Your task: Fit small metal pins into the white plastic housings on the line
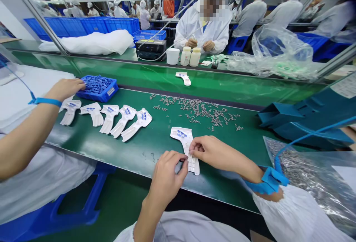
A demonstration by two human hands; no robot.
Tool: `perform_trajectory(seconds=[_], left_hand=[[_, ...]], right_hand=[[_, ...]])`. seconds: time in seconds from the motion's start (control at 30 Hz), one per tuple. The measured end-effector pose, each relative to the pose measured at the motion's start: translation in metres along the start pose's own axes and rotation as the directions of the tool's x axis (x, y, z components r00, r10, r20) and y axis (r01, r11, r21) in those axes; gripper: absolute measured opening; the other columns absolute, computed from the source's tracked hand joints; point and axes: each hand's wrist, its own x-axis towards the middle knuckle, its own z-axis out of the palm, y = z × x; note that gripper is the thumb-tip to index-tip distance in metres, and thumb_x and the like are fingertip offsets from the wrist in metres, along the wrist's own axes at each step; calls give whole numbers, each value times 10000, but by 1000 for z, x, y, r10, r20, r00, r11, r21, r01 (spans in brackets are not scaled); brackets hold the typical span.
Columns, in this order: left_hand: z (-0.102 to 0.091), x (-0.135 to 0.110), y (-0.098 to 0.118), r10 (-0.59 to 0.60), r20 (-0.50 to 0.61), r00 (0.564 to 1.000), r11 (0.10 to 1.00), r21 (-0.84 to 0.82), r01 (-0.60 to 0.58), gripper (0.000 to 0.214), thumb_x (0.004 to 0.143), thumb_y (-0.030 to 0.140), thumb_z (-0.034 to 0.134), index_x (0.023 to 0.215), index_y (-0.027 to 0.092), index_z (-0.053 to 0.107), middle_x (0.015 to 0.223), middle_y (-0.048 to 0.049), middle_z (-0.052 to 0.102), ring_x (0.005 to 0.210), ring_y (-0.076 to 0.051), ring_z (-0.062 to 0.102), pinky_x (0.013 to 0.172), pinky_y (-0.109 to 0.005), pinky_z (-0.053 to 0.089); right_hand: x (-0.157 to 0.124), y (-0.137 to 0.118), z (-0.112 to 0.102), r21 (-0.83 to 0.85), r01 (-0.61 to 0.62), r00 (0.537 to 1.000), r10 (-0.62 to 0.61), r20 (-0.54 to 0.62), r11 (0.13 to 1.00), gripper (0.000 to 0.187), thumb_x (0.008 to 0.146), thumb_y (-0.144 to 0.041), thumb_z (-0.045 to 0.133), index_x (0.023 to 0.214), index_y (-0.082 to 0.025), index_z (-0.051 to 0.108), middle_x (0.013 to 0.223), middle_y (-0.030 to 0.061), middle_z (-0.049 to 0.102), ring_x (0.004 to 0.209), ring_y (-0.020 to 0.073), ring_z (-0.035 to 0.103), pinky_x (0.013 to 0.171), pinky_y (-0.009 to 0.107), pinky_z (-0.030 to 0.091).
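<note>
Left hand (pixel 167 173), thumb and forefinger nearly meeting, right hand (pixel 210 151), fingers curled, both at white shell (pixel 185 141), lower centre, anything held indiscernible, metal pieces (pixel 192 105) mid-frame.

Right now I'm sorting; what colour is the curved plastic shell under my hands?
The curved plastic shell is white, in head view.

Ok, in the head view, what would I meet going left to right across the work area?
Row of five white pieces, the person's left hand, the single white piece, the right hand, the clear bag of small metal parts.
</note>
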Motion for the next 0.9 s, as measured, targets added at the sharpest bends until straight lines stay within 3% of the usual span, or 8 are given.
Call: perform_trajectory(seconds=[0.2,0.37,0.57,0.67,0.8,0.9], left_hand=[[-1,0,0,-10,6,1000,1000,13,10,99,918,171,585,945,233,658,926,0,701,834,-189,580,763,-321,461],[-2,1,1,-12,16,1000,1000,14,11,110,920,173,575,943,230,666,923,-7,704,832,-188,580,754,-319,464],[-1,1,0,-28,-5,1000,1000,-7,28,113,916,193,582,986,237,659,906,-8,696,824,-188,587,748,-318,474],[2,0,1,-69,-70,995,996,-64,65,203,915,209,588,1113,243,618,906,-5,692,784,-175,583,741,-312,484],[6,0,5,-133,-148,980,985,-131,114,264,912,226,602,1172,260,576,905,6,696,752,-163,574,726,-294,490],[7,1,8,-107,-188,976,989,-124,85,270,918,239,609,1184,256,567,900,9,698,748,-161,569,728,-292,491]], right_hand=[[7,-5,-6,-132,19,997,-10,75,991,144,829,-149,561,794,-215,684,740,15,712,677,176,627,554,246,371],[14,-2,-3,-216,-28,998,39,45,976,132,799,-135,608,892,-228,615,786,12,699,705,184,626,553,247,340],[11,0,-5,-140,-2,1000,6,25,990,74,822,-174,619,877,-225,614,751,0,694,687,180,617,554,250,350],[-4,-4,-3,-61,41,998,-44,-40,997,149,906,-229,528,929,-242,675,797,3,714,687,176,620,572,257,384],[-21,-10,5,48,56,998,-54,-43,997,188,922,-339,553,902,-255,720,805,-1,729,677,172,627,588,258,412],[-23,-10,10,112,41,997,-34,-63,993,195,925,-344,551,873,-246,711,776,-4,726,681,175,637,597,257,419]])
